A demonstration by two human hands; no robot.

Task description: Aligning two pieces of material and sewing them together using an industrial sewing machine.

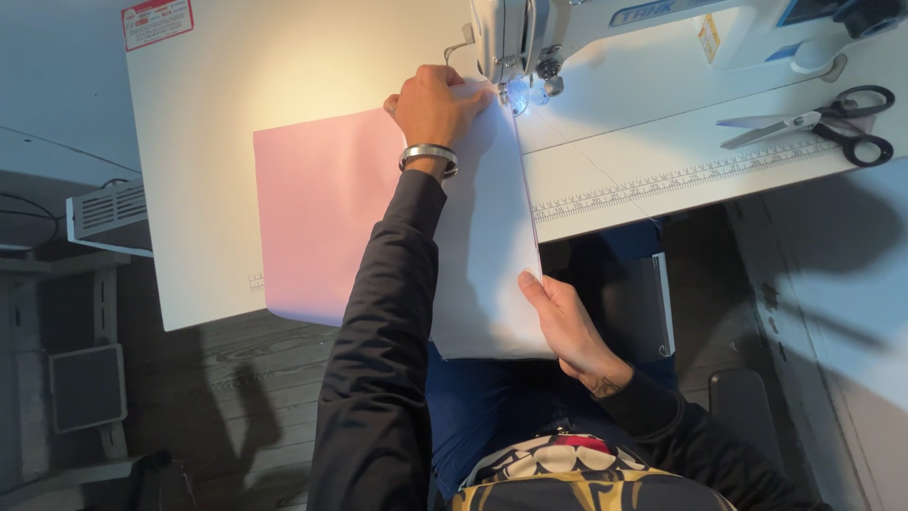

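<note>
A pink fabric piece (322,218) lies flat on the white sewing table (199,142) with a white fabric piece (487,255) on top of it at the right. My left hand (437,106) presses on the far end of the fabric, just left of the sewing machine's needle area (518,93). A silver bracelet sits on that wrist. My right hand (567,326) pinches the near right edge of the white fabric, which hangs over the table's front edge toward my lap.
The white sewing machine (605,28) stands at the back, its lamp lit. Black-handled scissors (832,118) lie on the table at the right. A printed ruler strip (681,180) runs along the table. A grey unit (109,213) and wooden floor are at the left.
</note>
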